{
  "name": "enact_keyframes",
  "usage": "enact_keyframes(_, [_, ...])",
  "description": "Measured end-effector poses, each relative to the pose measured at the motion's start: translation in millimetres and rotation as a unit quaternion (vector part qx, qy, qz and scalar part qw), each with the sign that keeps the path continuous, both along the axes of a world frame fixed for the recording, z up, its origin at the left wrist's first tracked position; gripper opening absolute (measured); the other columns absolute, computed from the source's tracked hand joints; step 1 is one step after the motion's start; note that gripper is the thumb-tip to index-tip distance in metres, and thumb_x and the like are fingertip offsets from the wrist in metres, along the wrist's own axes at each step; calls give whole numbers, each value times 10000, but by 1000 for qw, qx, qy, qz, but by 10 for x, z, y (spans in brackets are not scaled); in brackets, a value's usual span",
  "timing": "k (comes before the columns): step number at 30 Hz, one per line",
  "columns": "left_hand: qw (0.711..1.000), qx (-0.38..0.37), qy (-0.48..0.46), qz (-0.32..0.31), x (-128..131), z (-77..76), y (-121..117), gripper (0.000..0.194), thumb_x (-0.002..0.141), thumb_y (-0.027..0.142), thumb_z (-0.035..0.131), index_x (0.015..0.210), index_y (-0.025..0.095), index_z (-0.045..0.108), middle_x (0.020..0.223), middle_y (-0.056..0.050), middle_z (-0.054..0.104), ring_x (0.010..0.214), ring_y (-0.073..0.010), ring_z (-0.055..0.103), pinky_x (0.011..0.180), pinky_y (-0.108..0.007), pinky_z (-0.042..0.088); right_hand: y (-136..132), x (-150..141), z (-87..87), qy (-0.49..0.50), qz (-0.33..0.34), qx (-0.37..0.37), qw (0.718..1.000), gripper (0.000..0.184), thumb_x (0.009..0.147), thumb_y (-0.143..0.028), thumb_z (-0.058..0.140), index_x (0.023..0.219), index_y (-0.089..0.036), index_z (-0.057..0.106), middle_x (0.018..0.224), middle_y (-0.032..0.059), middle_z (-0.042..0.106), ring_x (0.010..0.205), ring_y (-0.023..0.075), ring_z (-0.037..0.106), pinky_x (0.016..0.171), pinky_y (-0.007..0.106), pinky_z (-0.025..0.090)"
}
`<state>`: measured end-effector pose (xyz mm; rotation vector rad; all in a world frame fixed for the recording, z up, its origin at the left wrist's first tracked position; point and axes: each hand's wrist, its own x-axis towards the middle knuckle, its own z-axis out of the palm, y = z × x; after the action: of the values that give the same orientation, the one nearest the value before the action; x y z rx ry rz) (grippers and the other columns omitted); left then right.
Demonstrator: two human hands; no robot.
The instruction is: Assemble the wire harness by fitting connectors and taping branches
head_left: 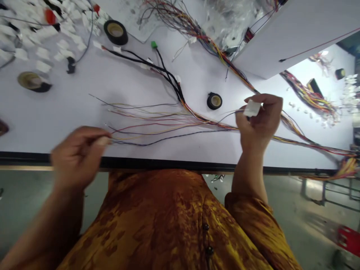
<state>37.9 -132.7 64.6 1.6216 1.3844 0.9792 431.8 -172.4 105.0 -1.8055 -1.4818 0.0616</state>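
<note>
Near the table's front edge, my left hand (80, 155) pinches the ends of several thin wires (157, 142), red, yellow and blue among them. My right hand (258, 120) is closed on a white connector (252, 108) with thin wires running out of its left side. Between the hands, loose wires fan out to the left from a wire harness (197, 117). A black-wrapped branch of that harness (137, 58) runs up and left, ending in white connectors and one green connector (154, 44).
Rolls of black tape (215, 101) lie behind the wires and at the upper left (116, 32). A pile of white connectors (42, 33) covers the far left. A pale box-like panel (298, 33) stands at the right rear, beside clear plastic bags (227, 22) and another wire bundle (191, 26).
</note>
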Motion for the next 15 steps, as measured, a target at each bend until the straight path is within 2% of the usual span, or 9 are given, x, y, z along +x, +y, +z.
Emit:
enact_keyframes(1, [997, -18, -31, -63, 164, 70, -43, 357, 812, 242, 668, 1114, 429, 695, 950, -2, 684, 840, -240, 655, 833, -480, 557, 0, -301, 94, 4, 56, 24, 998, 320, 850, -258, 669, 1135, -281, 523, 1111, 81, 599, 966, 239, 625, 761, 409, 571])
enact_keyframes(2, [987, -36, -67, -141, 320, 130, -69, 495, 812, 239, 679, 1246, 467, 612, 1020, -1, 682, 802, -211, 663, 748, -428, 579, 13, -597, 142, -9, 128, 44, 991, 362, 845, -222, 680, 1165, -296, 529, 1132, 67, 600, 1071, 241, 605, 834, 399, 580])
enact_keyframes(3, [978, -53, -78, -186, 455, 175, -77, 621, 807, 238, 700, 1342, 496, 519, 1104, -5, 670, 801, -194, 668, 706, -394, 587, 37, -875, 144, -36, 209, 45, 976, 408, 853, -170, 641, 1217, -314, 523, 1152, 56, 602, 1126, 230, 595, 906, 389, 577])
enact_keyframes(5, [980, -10, -71, -186, 628, 210, -46, 655, 797, 238, 731, 1361, 475, 497, 1131, -6, 654, 744, -157, 659, 654, -342, 588, 103, -1328, 50, -62, 326, -60, 942, 495, 931, -109, 471, 1366, -343, 446, 1280, 29, 584, 1181, 173, 596, 993, 326, 558])
enact_keyframes(7, [990, 46, -40, -128, 652, 167, 32, 512, 809, 219, 728, 1267, 399, 583, 1010, 10, 667, 672, -126, 641, 608, -294, 568, 171, -1583, -100, -44, 364, -118, 923, 526, 964, -136, 417, 1455, -318, 360, 1440, 10, 514, 1301, 137, 538, 1056, 262, 522])
enact_keyframes(9, [995, 53, -38, -82, 560, 68, 137, 391, 838, 199, 702, 1197, 331, 621, 927, 17, 679, 636, -107, 645, 574, -257, 543, 233, -1601, -247, -17, 372, -133, 918, 542, 973, -174, 437, 1492, -262, 310, 1529, 18, 445, 1405, 119, 441, 1145, 244, 451])
enact_keyframes(11, [995, 24, -86, -50, 421, -46, 258, 340, 857, 218, 691, 1183, 288, 623, 926, 6, 697, 637, -104, 670, 564, -243, 546, 304, -1407, -400, -4, 343, -128, 931, 517, 968, -203, 477, 1470, -241, 359, 1504, 48, 478, 1415, 145, 432, 1189, 311, 417])
enact_keyframes(13, [989, -12, -147, -3, 290, -144, 393, 325, 842, 264, 718, 1154, 271, 629, 957, -2, 711, 673, -114, 697, 574, -245, 564, 397, -1083, -588, 0, 266, -125, 956, 406, 956, -227, 504, 1360, -266, 503, 1350, 73, 595, 1285, 205, 552, 1101, 409, 489])
enact_keyframes(15, [977, -52, -203, 37, 193, -213, 547, 317, 791, 299, 765, 1082, 273, 642, 904, 16, 717, 678, -117, 702, 554, -233, 558, 506, -751, -811, 12, 193, -134, 972, 280, 932, -224, 520, 1191, -256, 622, 1119, 74, 667, 1027, 209, 647, 916, 399, 556])
